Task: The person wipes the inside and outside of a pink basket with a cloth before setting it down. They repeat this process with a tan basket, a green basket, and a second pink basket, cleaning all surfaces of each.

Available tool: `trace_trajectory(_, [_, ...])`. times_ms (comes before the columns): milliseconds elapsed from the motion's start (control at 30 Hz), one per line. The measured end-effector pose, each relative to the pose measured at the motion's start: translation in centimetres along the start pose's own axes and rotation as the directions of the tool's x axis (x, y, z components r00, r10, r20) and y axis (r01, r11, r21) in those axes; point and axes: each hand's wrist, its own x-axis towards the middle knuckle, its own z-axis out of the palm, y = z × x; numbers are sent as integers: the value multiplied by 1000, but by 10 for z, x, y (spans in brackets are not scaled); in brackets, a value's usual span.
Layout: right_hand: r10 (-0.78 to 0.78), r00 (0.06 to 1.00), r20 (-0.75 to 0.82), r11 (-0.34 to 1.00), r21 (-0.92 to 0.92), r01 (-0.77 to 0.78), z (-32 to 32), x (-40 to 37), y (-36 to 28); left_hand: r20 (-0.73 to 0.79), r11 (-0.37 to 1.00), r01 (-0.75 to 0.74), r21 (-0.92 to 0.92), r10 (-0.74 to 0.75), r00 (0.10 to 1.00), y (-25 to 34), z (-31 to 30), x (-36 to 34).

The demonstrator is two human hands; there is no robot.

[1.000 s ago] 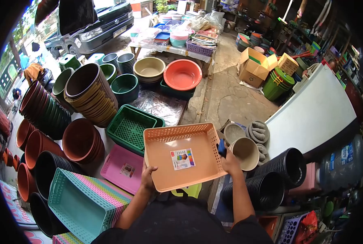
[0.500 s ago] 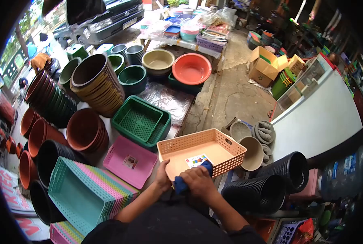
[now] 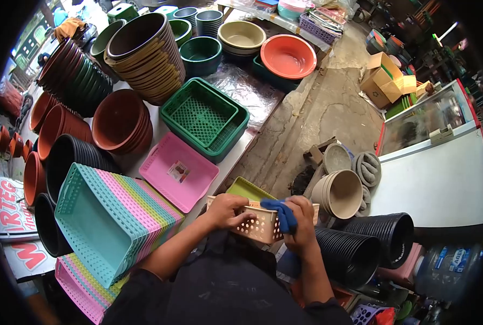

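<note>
Close to my body, a peach perforated basket (image 3: 260, 225) is held upright on edge between both hands. My left hand (image 3: 229, 210) grips its rim at the left, thumb on the outer side. My right hand (image 3: 302, 222) is closed on a blue cloth (image 3: 281, 213), which lies over the basket's rim and side. Just behind the basket, part of a yellow-green tray (image 3: 248, 189) shows. A pink basket (image 3: 180, 172) with a label lies on the table to the left, beside nested green baskets (image 3: 204, 118).
Stacked pastel baskets (image 3: 98, 222) stand at the left, with brown pots (image 3: 121, 122) behind. Black pots (image 3: 350, 254) and beige pots (image 3: 339, 194) are at the right, near a white cabinet (image 3: 431, 187). A red basin (image 3: 288, 56) sits at the back.
The peach basket has been tipped and drawn closer, so its outer side now shows. The blue cloth has moved from its inside to its rim. The view has shifted, revealing the yellow-green tray.
</note>
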Motion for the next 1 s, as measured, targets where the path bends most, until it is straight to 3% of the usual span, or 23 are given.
trace_trajectory(67, [-31,997,-66,999,-46,28,-5,-10,-14,-33,960,264,-96,-268,963,4,-2,-3])
trace_trajectory(133, [-19,999,39,990,-137,24,-7,-19,-34,-84,955,255,-153,-270,959,4,0,-8])
trace_trajectory(167, [-105,980,171,974,-181,136,-2,-18,-37,-99,889,274,-368,-331,939,1,3,-12])
trace_trajectory(200, [-100,953,286,991,-62,123,1,-13,-45,-93,778,272,-565,-388,917,-4,8,-15])
trace_trajectory(233, [-143,965,218,982,-88,165,9,-14,-46,-194,788,161,-594,-335,922,-15,22,-20])
trace_trajectory(300, [-183,973,143,970,-134,202,9,-15,-39,-167,765,182,-618,-354,920,-3,19,-22])
trace_trajectory(367, [-83,995,61,996,27,82,2,-6,-33,-140,733,207,-648,-381,914,3,10,-25])
trace_trajectory(400, [-81,996,46,997,18,80,-4,-5,-27,-133,738,200,-645,-366,921,1,10,-28])
trace_trajectory(467, [46,998,-45,990,-131,-52,-25,-7,-4,-178,573,122,-810,-438,881,-6,12,-34])
trace_trajectory(600, [98,909,-406,992,-34,-122,-37,-15,102,-190,565,65,-822,-379,906,10,3,-37])
trace_trajectory(633, [399,848,-348,912,243,-329,-43,-18,122,-188,582,65,-811,-364,912,-2,3,-41])
trace_trajectory(667, [649,732,-207,718,485,-500,-51,-20,139,-190,585,60,-809,-356,915,4,2,-37])
trace_trajectory(733, [823,564,-64,459,661,-594,-60,-18,160,-226,602,49,-797,-373,900,20,-4,-31])
trace_trajectory(767, [783,605,-146,557,599,-576,-56,-17,165,-245,650,47,-758,-351,904,11,0,-31])
trace_trajectory(800, [778,613,-140,558,602,-571,-55,-20,169,-254,657,45,-753,-353,901,9,1,-30])
trace_trajectory(867, [565,750,-343,817,357,-452,-59,-11,140,-266,616,105,-781,-480,836,18,3,-23])
trace_trajectory(900, [434,810,-394,900,225,-373,-54,-10,145,-231,655,123,-746,-427,874,11,4,-27])
trace_trajectory(933, [425,824,-375,904,230,-361,-46,-5,135,-251,660,119,-742,-439,863,15,3,-29])
trace_trajectory(1000, [110,919,-378,967,-173,-187,-30,6,92,-78,754,246,-609,-366,927,26,7,-21])
